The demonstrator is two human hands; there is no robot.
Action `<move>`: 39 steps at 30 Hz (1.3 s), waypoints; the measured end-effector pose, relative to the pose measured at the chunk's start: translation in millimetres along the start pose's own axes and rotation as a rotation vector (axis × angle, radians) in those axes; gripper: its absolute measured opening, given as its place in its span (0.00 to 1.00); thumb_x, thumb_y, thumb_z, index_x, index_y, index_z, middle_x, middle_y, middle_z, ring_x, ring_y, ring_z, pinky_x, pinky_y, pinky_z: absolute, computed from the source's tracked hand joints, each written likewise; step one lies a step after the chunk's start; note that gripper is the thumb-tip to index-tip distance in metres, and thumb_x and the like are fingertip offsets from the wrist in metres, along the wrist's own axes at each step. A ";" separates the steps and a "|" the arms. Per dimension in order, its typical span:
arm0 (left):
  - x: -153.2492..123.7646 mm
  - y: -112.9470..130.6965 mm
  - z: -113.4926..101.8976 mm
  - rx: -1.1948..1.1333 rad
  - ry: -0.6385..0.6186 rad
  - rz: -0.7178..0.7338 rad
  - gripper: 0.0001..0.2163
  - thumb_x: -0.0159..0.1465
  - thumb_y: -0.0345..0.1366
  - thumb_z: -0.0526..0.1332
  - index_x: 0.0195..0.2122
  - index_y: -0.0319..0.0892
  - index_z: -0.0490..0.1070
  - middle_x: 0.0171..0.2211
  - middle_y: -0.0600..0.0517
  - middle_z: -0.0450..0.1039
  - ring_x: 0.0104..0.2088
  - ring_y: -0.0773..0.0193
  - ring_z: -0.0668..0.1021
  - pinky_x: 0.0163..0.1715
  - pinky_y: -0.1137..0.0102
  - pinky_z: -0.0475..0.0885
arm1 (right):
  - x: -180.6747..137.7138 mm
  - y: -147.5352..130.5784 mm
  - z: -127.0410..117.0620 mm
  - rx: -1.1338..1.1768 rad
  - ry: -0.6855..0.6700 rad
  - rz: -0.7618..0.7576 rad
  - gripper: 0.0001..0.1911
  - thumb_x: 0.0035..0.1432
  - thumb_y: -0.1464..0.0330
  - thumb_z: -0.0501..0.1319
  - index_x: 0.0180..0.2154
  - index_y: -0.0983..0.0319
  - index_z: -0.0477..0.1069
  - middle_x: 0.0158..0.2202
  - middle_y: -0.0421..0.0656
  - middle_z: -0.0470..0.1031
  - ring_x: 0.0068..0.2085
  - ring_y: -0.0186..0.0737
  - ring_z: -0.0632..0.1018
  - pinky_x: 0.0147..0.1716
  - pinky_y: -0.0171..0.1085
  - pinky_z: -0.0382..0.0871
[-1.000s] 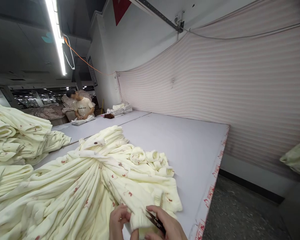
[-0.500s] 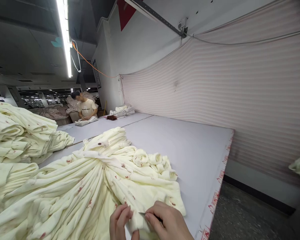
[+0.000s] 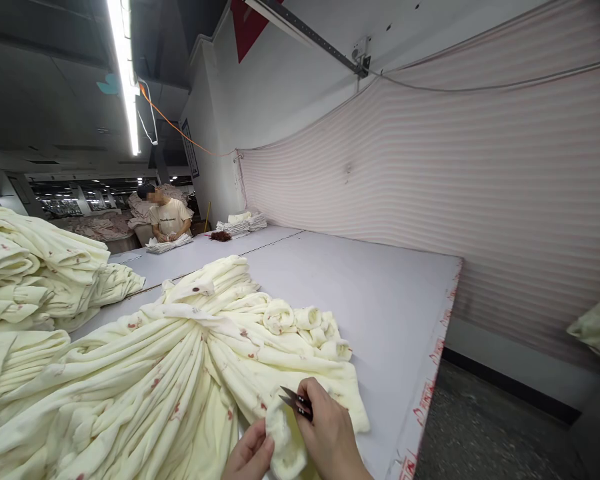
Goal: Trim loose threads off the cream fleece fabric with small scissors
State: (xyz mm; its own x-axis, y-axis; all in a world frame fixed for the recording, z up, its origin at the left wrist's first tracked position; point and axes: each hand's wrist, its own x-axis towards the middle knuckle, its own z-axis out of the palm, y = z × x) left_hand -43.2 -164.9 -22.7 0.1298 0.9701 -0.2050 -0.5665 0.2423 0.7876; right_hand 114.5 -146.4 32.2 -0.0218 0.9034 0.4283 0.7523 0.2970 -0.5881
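Note:
My right hand grips small dark thread snips, their blades pointing left above the fabric. Pinched by its edge in my left hand is the opening of a pale yellow fleece sleeve cuff, just below the blades. That sleeve belongs to the pale yellow garments with small reddish prints, gathered in a fanned heap in front of me. Several rolled sleeve ends lie along the heap's right side. Whether the blades touch any thread, I cannot tell.
More yellow garments are piled on the left. A person handles folded cloth across the grey table. Folded stacks and a dark reddish bundle sit at the far end. Striped fabric covers the wall.
My right hand has lifted the snips a little, and their blades now show fully. The cuff has been turned so its round opening faces up, with my left hand pinching its edge.

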 end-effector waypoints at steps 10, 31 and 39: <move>-9.8 16.8 19.5 -0.149 0.160 -0.053 0.18 0.42 0.34 0.75 0.35 0.41 0.77 0.35 0.46 0.82 0.41 0.50 0.81 0.45 0.60 0.74 | -21.6 0.4 -35.7 0.208 -0.336 -0.091 0.14 0.55 0.66 0.60 0.45 0.54 0.73 0.42 0.43 0.76 0.41 0.44 0.78 0.39 0.36 0.69; 5.8 36.7 15.3 1.319 0.009 0.298 0.12 0.54 0.48 0.61 0.26 0.44 0.73 0.21 0.51 0.72 0.27 0.54 0.73 0.31 0.66 0.60 | 25.1 73.2 -8.7 0.202 -0.114 0.168 0.11 0.56 0.66 0.54 0.23 0.60 0.65 0.23 0.36 0.69 0.28 0.38 0.71 0.26 0.32 0.61; 26.3 -1.2 15.4 1.156 -0.059 0.230 0.13 0.57 0.47 0.56 0.27 0.46 0.74 0.30 0.48 0.74 0.38 0.51 0.75 0.42 0.64 0.65 | 9.0 36.5 -11.9 0.159 -0.098 0.083 0.09 0.58 0.66 0.55 0.26 0.59 0.62 0.27 0.37 0.68 0.30 0.38 0.71 0.30 0.33 0.61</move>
State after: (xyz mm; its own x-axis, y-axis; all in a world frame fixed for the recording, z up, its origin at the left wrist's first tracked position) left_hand -26.6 -139.5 -20.1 0.1758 0.9843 0.0135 0.4881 -0.0991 0.8672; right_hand 149.6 -131.1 22.8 -0.0337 0.9503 0.3095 0.6411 0.2581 -0.7227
